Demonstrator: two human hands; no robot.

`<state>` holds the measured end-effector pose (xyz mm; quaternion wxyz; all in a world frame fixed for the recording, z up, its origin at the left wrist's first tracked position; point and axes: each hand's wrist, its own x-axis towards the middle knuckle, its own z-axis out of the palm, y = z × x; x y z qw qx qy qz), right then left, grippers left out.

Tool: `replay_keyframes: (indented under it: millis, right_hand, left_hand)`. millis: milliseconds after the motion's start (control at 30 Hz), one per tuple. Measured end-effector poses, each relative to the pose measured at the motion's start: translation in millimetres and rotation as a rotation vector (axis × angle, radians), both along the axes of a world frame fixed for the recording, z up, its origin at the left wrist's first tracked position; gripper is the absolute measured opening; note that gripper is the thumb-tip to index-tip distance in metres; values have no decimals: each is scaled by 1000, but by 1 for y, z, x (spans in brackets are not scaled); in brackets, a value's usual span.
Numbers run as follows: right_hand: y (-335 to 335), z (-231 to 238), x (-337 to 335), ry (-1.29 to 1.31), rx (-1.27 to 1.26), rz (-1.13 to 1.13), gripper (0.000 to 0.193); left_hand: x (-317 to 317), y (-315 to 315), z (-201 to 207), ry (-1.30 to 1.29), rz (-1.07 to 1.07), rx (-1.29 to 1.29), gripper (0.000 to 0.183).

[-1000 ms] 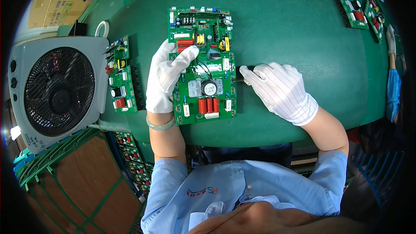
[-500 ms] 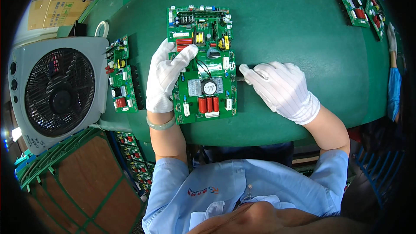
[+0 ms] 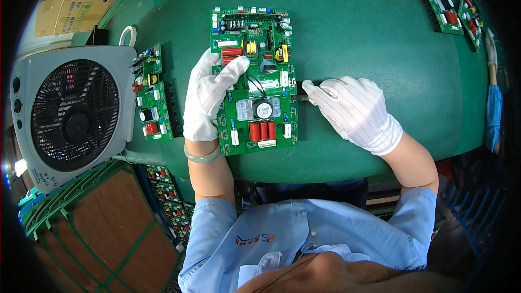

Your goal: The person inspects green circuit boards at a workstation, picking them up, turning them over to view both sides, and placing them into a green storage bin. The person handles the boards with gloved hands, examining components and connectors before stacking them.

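Observation:
A green circuit board with red capacitors, white blocks and a round white-topped part lies in front of me, its long side running away from me. My left hand, in a white glove, grips the board's left edge, thumb and finger over its upper side near the red and yellow parts. To the board's right, my gloved right hand is closed around a thin grey metal tool. The tool's end points at the board's right edge; most of it is hidden in the glove, and I cannot tell whether it touches.
Another circuit board rests left of me beside a grey box fan. More boards lie at the far right of the green table. A co-worker's blue sleeve shows at the right rim. Cardboard boxes stand far left.
The board and my left hand have shifted very slightly to the right. My right hand has moved a little the same way, and more of the grey tool shows.

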<state>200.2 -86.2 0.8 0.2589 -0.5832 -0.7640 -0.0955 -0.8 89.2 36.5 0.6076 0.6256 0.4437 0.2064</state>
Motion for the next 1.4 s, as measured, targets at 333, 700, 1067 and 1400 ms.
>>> replay_keyframes:
  millis: [333,700,1067,1400]
  right_hand:
    - [0,-1,-3,33,-7,1,31]
    - [-4,1,-7,-49,-53,-53,44]
    - [0,4,1,25,-33,-209,52]
    - [5,16,11,869,-324,-264,40]
  left_hand:
    - [0,0,1,12,-12,10,34]
    - [2,-3,4,11,7,-6,33]
    - [1,0,1,-10,1,-45,34]
    - [1,10,-6,-93,-165,55,41]
